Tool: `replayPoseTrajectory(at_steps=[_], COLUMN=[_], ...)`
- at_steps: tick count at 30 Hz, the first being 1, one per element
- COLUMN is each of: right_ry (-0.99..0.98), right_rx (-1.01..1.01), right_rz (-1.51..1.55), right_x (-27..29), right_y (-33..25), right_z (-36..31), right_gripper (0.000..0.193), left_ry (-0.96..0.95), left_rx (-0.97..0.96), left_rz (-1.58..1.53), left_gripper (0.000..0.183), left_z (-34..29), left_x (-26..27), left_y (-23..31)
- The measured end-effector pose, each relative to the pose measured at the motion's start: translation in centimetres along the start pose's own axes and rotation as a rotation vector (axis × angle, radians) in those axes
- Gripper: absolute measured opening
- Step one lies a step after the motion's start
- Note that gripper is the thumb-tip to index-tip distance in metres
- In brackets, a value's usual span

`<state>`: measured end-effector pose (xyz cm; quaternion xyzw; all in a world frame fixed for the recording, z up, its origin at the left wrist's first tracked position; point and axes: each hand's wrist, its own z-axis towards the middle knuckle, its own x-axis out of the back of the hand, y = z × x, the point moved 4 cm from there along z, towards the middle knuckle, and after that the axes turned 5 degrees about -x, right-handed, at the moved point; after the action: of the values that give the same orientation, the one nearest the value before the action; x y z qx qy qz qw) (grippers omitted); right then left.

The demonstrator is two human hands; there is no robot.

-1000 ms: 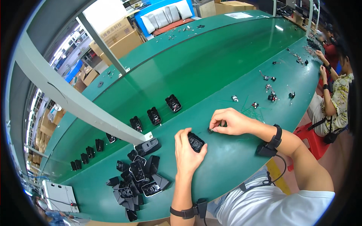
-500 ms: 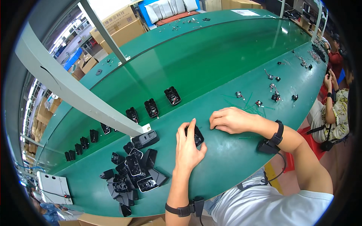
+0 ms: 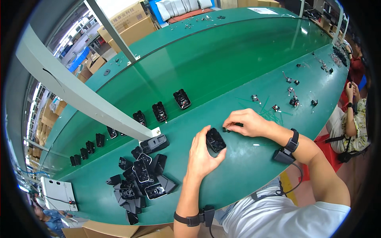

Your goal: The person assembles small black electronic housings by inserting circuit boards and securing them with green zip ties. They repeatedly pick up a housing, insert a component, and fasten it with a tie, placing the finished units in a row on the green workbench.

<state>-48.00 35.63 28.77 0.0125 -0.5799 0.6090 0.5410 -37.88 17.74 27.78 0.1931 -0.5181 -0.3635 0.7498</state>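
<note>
My left hand (image 3: 201, 152) is wrapped round the side of a black plastic housing (image 3: 215, 139), thumb at its near end and fingers along its far left edge. The hollow inside of this housing faces up. Just to its right, my right hand (image 3: 246, 122) has thumb and forefinger pinched on a small dark part (image 3: 226, 129), too small to name. That part is close to the housing's upper right edge but apart from it.
Left of my left hand lies a pile of black housings (image 3: 141, 170). More housings (image 3: 182, 98) stand in a row on the green belt. Small wired parts (image 3: 293, 102) and thin green strips (image 3: 270, 115) lie beyond my right hand. A grey post (image 3: 91, 91) rises at left. Co-workers sit at right.
My left hand has shifted right and turned the housing, so more of its inside shows. The small dark part now shows at my right fingertips.
</note>
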Motion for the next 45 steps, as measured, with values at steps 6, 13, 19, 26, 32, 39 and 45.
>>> replayPoseTrajectory(at_steps=[6, 13, 19, 26, 32, 39, 45], right_ry=[0.123, 0.181, 0.177, 0.087, -0.028, -0.152, -0.057], right_rx=[-0.024, 0.011, 0.078, -0.078, -0.036, -0.449, -0.569], right_rz=[0.212, 0.168, 0.09, 0.16, 0.451, 1.332, 1.306], right_x=[0.9, -0.3, -0.1, -0.6, -0.1, -2.7, -2.6], right_y=[-3.9, -5.3, -5.6, -5.3, -4.5, -2.5, -2.7], right_z=[-1.0, -2.1, -2.3, -2.9, -2.4, -3.1, -3.1], right_gripper=[0.022, 0.02, 0.018, 0.036, 0.045, 0.035, 0.028], left_ry=[0.001, 0.05, 0.034, -0.007, 0.117, 0.126, 0.122], left_rx=[-0.009, -0.098, -0.081, -0.14, -0.154, -0.166, -0.072], left_rz=[-0.123, -0.143, -0.127, -0.072, -0.01, 0.009, 0.016], left_gripper=[0.087, 0.096, 0.085, 0.093, 0.098, 0.097, 0.09], left_z=[0.4, 0.3, 0.5, 0.7, 0.6, 0.6, 0.3], left_x=[0.6, 0.0, 0.1, -0.3, 0.8, 0.3, -0.1], left_y=[1.1, 1.3, 2.1, 2.7, 2.8, 3.5, 3.0])
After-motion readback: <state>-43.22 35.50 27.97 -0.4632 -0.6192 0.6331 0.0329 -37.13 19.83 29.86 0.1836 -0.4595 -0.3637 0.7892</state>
